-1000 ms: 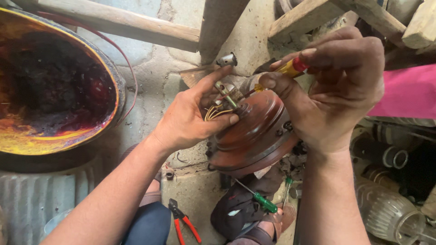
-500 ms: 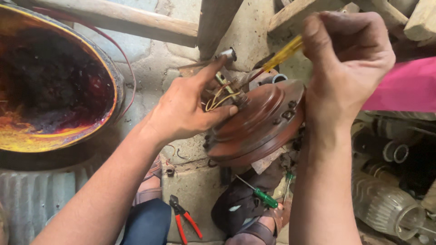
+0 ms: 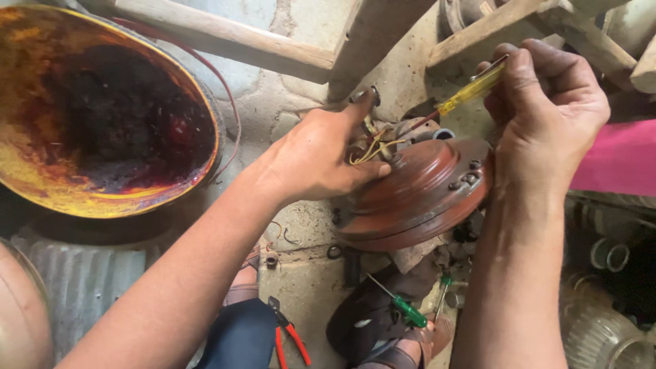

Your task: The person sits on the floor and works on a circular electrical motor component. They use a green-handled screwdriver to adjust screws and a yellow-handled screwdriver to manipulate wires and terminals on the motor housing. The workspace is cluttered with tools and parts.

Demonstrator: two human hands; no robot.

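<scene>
Left hand [image 3: 316,160] presses flat on a brown motor housing [image 3: 417,195] — right hand [image 3: 547,113], above it, pinches a yellow-handled screwdriver [image 3: 471,89] aimed at the wires [image 3: 369,147].

The right hand [image 3: 547,116] has lifted the yellow-handled screwdriver [image 3: 471,89] up and right of the wires [image 3: 372,147]; the left hand [image 3: 321,164] now spreads flatter over the reddish-brown motor housing [image 3: 417,198].

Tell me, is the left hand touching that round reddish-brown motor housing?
Touching. The head view shows the left hand with its thumb pressed flat on the top of the motor housing, beside the loose wires, with no gap between them.
</scene>
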